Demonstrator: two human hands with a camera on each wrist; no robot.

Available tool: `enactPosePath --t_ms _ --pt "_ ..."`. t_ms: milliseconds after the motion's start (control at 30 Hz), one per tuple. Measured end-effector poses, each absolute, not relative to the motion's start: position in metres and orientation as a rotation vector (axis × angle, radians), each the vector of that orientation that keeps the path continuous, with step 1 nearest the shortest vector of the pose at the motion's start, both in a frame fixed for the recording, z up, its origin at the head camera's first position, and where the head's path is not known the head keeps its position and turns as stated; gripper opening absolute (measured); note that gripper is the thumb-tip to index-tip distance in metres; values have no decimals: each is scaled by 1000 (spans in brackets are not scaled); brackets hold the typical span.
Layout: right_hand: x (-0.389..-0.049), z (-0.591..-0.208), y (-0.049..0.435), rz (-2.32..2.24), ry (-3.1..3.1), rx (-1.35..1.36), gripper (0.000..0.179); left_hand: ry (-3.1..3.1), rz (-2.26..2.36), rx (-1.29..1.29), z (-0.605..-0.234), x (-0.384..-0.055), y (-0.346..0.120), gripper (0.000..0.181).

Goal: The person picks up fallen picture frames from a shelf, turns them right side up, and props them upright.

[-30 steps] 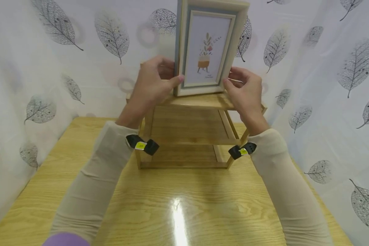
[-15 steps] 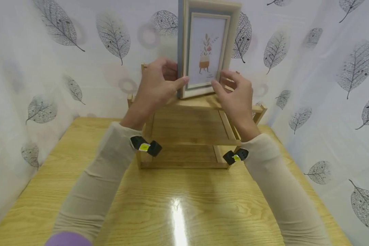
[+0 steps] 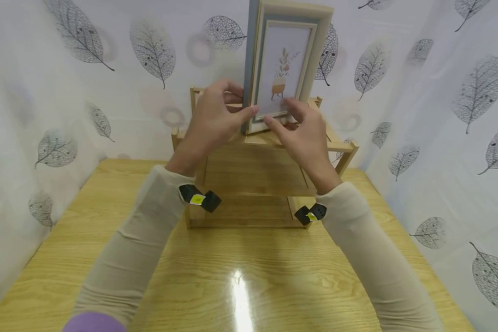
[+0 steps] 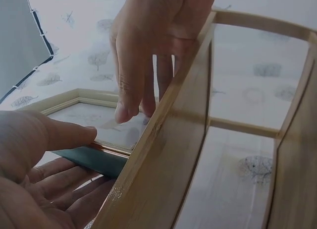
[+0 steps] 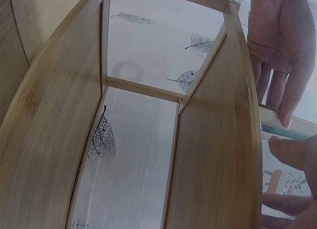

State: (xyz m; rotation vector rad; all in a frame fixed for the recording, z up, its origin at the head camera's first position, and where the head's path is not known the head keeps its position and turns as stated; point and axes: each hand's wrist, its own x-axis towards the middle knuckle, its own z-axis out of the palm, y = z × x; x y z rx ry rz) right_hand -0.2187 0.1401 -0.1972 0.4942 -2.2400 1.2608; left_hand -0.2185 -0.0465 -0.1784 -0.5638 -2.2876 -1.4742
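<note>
A picture frame (image 3: 288,60) with cream and grey-blue borders stands upright, slightly turned, on the top tier of a wooden rack (image 3: 253,168). Its print shows a potted plant. My left hand (image 3: 213,117) grips the lower left side, thumb on the front edge and fingers along the side. In front of the lower part of the frame is my right hand (image 3: 303,133), its thumb and fingers spread apart near the picture. The left wrist view also has the frame's blue-green side (image 4: 94,159) above my left fingers. Whether the right fingertips touch the picture is unclear.
The rack stands on a wood-grain table (image 3: 232,258), with lower tiers below the frame. Short posts rise at the corners of its top tier. A white curtain (image 3: 149,110) with leaf prints hangs behind and at both sides. Something purple (image 3: 94,323) shows at the bottom left.
My right hand has let go of the frame's right side and moved left across its lower front. The frame has turned and shifted slightly right, with my left hand still holding it.
</note>
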Motion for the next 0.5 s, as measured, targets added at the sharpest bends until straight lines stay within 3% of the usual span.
enactPosePath --t_ms 500 --pt "-217 -197 136 1090 -2374 519 74 -2274 -1507 -588 -178 -216 -43 38"
